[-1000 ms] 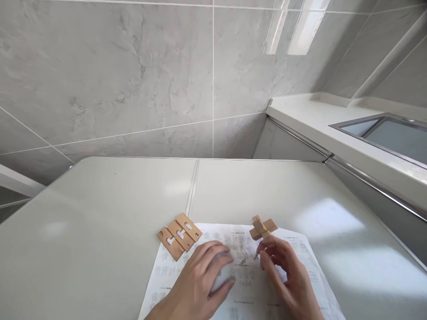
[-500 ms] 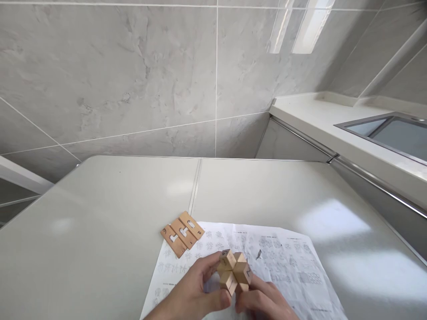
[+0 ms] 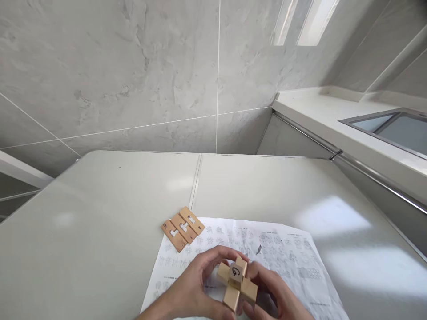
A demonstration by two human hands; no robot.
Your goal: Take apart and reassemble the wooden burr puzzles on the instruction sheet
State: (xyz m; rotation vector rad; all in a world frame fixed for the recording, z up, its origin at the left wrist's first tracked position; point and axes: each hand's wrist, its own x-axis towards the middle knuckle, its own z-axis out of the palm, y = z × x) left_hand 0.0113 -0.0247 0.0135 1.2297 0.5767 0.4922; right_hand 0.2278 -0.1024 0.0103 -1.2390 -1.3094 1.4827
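Between my two hands is a wooden burr puzzle (image 3: 235, 284), its light square-ended bars crossing one another. One bar end, marked with a dark handwritten character, points up toward me. My left hand (image 3: 196, 284) curves round the puzzle, its fingers at the far end and its thumb at the near end. From the right side, my right hand (image 3: 275, 289) grips it with bent fingers; part of that grip is hidden behind the bars. Beneath both hands lies a printed paper sheet (image 3: 300, 260) with rows of small diagrams.
Flat wooden pieces (image 3: 183, 229) with cut-out slots and handwritten numbers lie on the sheet's upper left corner. The white table (image 3: 100, 231) has a seam down its middle. Beyond stand a tiled wall (image 3: 133, 66) and, at right, a counter (image 3: 310, 106) with a sink (image 3: 396, 129).
The puzzle has been turned, so a marked bar end now faces up instead of the star-shaped side. My left fingers have reached round its far end, and my right hand has shifted slightly.
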